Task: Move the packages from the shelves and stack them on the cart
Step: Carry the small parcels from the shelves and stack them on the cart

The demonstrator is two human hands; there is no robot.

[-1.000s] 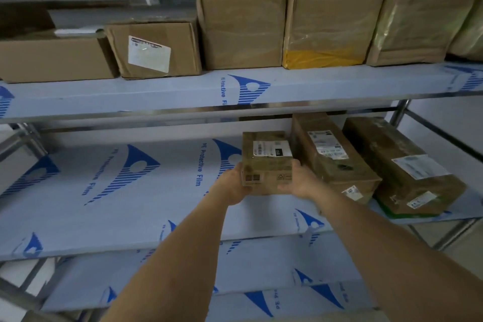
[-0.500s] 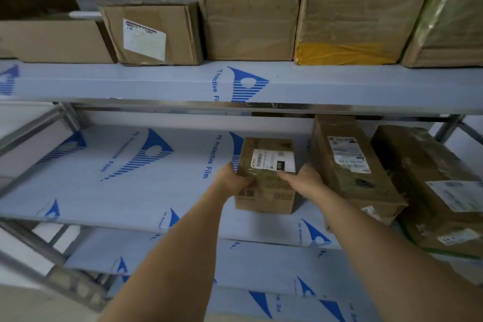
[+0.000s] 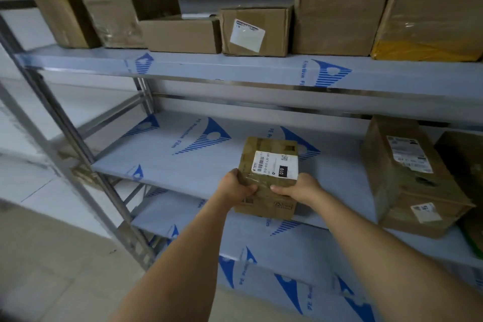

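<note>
I am gripping a small labelled package (image 3: 269, 178) with both hands, my left hand (image 3: 236, 185) and right hand (image 3: 300, 188) clasping its near corners at the front edge of the middle shelf (image 3: 183, 165). Other packages are waiting beside it (image 3: 407, 178) and along the top shelf (image 3: 198, 65). The cart is not showing, so much is remaining.

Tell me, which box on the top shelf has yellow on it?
The big box at the far right of the top shelf. It has a band of yellow tape along its bottom edge; the other boxes up there are plain brown, one with a white label.
</note>
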